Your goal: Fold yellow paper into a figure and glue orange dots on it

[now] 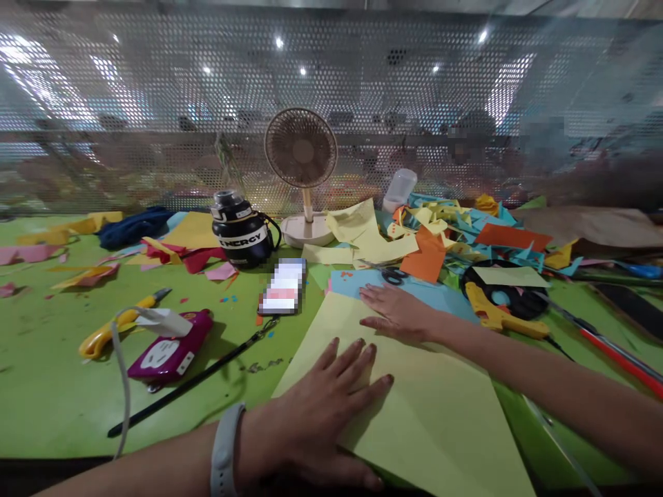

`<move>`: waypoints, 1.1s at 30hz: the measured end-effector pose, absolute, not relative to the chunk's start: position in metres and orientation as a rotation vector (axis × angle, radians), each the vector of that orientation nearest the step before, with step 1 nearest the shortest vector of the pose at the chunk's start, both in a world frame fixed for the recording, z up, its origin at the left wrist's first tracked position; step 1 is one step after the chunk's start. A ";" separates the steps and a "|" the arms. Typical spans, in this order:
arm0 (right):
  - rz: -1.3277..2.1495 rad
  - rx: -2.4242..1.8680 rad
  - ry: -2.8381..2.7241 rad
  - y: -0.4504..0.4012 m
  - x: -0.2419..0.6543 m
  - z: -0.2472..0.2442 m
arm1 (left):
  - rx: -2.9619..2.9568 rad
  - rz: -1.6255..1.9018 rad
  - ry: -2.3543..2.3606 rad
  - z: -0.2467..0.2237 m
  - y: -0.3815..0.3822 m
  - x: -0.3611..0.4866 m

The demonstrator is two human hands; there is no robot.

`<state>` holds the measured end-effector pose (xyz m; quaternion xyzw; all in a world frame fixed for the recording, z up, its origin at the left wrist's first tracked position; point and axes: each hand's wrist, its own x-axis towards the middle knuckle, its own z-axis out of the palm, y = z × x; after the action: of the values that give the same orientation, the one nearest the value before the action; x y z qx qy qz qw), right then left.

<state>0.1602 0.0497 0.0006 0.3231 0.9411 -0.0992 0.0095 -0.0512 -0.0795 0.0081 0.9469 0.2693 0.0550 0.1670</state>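
Observation:
A large sheet of pale yellow paper (435, 414) lies in front of me, reaching the table's near edge. My left hand (331, 400), with a grey band on the wrist, rests on its left side with fingers spread. Farther up, my right hand (396, 312) lies flat across the sheet's upper part, fingers stretched out to the left. Under the far end of the yellow sheet shows a blue sheet (445, 295). Black-handled scissors (394, 275) lie on the blue sheet, just beyond my right hand.
Left of the sheet lie a phone (282, 286), a purple power bank (170, 348) and a yellow-handled cutter (121, 324). A black bottle (242, 231) and a fan (301, 148) stand behind. Paper scraps (440, 221) pile up at back right, near a yellow glue gun (497, 312).

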 end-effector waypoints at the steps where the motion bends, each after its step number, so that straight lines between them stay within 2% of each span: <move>1: -0.292 1.007 2.956 0.053 0.157 0.000 | 2.691 0.159 0.752 0.008 -0.078 -0.052; 8: -0.244 1.019 3.044 0.078 0.132 0.001 | 2.683 0.155 0.773 0.008 -0.078 -0.053; 23: -0.247 1.008 3.071 0.068 0.137 0.000 | 2.684 0.167 0.772 0.004 -0.078 -0.053; 26: -0.337 1.073 3.095 0.057 0.159 0.013 | 2.689 0.183 0.764 0.005 -0.079 -0.052; 33: -0.811 1.314 2.890 -0.005 0.240 0.040 | 2.712 0.138 0.642 0.015 -0.074 -0.050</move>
<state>0.2403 -0.0052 0.0404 0.4002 0.8800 -0.2469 -0.0673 -0.0498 -0.0739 0.0153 0.9570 0.2265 0.0489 0.1748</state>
